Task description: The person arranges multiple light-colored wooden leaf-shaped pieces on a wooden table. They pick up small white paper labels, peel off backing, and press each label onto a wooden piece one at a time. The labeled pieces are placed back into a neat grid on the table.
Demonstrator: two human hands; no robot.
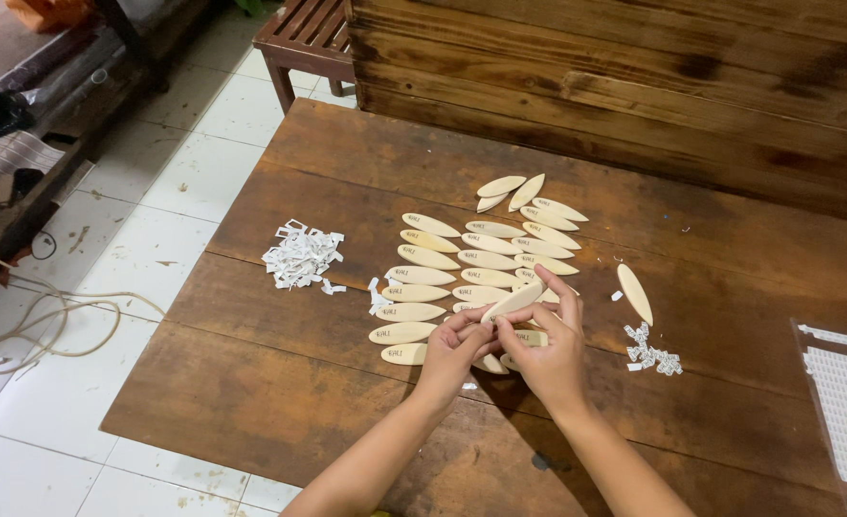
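— Dark wooden planks make up the bench (pixel 280 383); what sits nearest on it?

— Both hands, close together at the near middle. The left hand (pixel 452 349) and the right hand (pixel 550 356) share one pale wooden leaf-shaped piece (pixel 513 301), raised a little above the bench and tilted up to the right. The fingers (pixel 559 289) of the right hand are curled shut around its far end; the left hand's fingers pinch its near end.

— And around them?

— Rows of like wooden pieces (pixel 462 258) lie flat just beyond and under the hands, most with a small label on top. One single piece (pixel 635 293) lies apart on the right, near a small heap of paper scraps (pixel 651 352). At the right edge lies a clear bag of label sheets (pixel 840 412).

— Farther out?

— A bigger heap of white paper offcuts (pixel 301 256) lies on the left. Beyond the bench stands a rough plank wall (pixel 634 77), a slatted wooden stool (pixel 304 38), and a white tiled floor (pixel 156 191) with a looped cord (pixel 50 325).
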